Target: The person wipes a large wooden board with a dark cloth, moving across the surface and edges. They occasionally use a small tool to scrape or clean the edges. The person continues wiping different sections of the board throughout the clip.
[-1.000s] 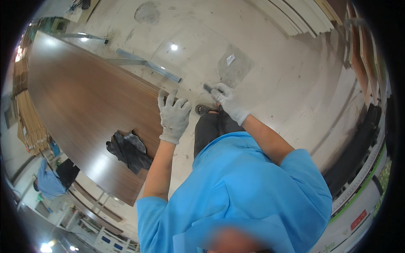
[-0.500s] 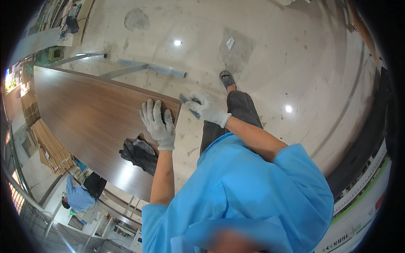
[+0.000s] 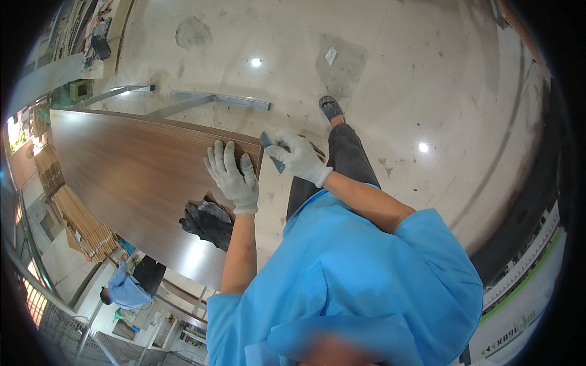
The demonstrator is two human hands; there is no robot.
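Observation:
A large brown wood-grain panel [image 3: 128, 165] spans the left side of the view. My gloved left hand [image 3: 233, 178] lies flat on it near its right end, fingers spread. Beside that wrist a crumpled black cloth [image 3: 207, 223] rests on the panel. Just past the panel's right edge is my gloved right hand [image 3: 297, 157], its fingers closed round a flat blue-grey piece [image 3: 273, 154], perhaps a scraper or sanding block. That piece is at the panel's corner; whether it touches the edge I cannot tell.
Metal legs [image 3: 241, 104] stick out beyond the panel's far side over the pale floor [image 3: 421, 79]. Stacked brown strips [image 3: 82, 222] stand at the left. A co-worker in a blue shirt [image 3: 126, 289] is at the lower left. A white machine with a green stripe [image 3: 519, 299] is at the lower right.
The blue-grey piece in my right hand has shifted slightly and turned more upright along the panel's end. My left hand stays flat on the panel. The whole view has moved a little.

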